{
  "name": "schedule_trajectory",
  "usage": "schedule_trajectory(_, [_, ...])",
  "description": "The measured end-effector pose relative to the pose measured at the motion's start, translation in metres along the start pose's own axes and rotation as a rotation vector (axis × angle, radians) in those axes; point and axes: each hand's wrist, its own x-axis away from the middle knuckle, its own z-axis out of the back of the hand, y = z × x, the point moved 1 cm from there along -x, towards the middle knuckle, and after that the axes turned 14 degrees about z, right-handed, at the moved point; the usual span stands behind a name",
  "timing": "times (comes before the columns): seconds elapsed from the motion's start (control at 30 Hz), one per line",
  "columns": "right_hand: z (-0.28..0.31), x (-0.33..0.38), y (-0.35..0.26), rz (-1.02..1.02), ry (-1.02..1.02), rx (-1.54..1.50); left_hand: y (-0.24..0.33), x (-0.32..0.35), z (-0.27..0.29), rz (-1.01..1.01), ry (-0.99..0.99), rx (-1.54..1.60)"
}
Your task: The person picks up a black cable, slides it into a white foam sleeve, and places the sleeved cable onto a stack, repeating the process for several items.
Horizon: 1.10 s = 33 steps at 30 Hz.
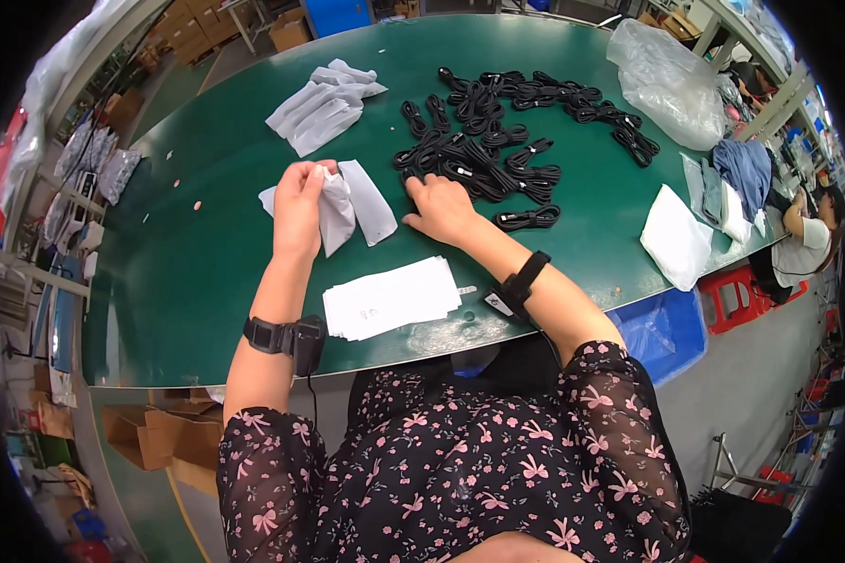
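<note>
My left hand (299, 202) is closed in a pinch on the top of a thin white pouch (336, 211), which hangs down toward the table. Beside it lies another flat white pouch (367, 200). My right hand (441, 208) rests at the near left edge of a pile of coiled black cables (474, 169). Its fingertips touch the cables, and the thumb stands apart from them on the table. Between my forearms is a stack of white paper slips (391, 298), with faint marks on the top one. One cable bundle (528, 218) lies apart, to the right of my right hand.
Farther back on the green table (197, 272) lies a heap of white pouches (327, 106). A large clear plastic bag (667, 80) and a white packet (674, 236) are on the right. Below the right edge stands a blue bin (662, 333). Another person (807, 235) sits at far right.
</note>
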Motion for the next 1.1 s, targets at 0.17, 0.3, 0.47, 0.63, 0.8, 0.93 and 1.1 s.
schedule_trajectory(0.17, [-0.016,0.009,0.022,-0.141,0.281,-0.077,0.009,0.0,-0.003,-0.024,-0.196,0.068])
schedule_trajectory(0.3, [0.004,0.015,0.029,-0.467,0.362,-1.238,-0.001,0.004,-0.011,0.054,-0.362,0.291])
schedule_trajectory(0.47, [0.067,0.02,-0.027,-0.06,0.481,-1.083,-0.004,0.009,-0.024,0.109,-0.516,0.387])
schedule_trajectory(0.63, [0.076,0.02,-0.041,0.2,0.559,-0.752,0.0,0.016,-0.041,0.199,-0.445,0.312])
schedule_trajectory(0.8, [0.076,0.02,-0.033,-0.13,0.58,-0.822,-0.029,0.04,-0.069,0.167,-0.427,0.459])
schedule_trajectory(0.93, [0.076,0.024,-0.026,0.055,0.525,-0.606,-0.041,0.056,-0.071,0.232,-0.45,0.328])
schedule_trajectory(1.1, [0.1,0.027,-0.022,-0.128,0.195,-0.969,-0.033,0.063,-0.057,0.292,-0.685,0.25])
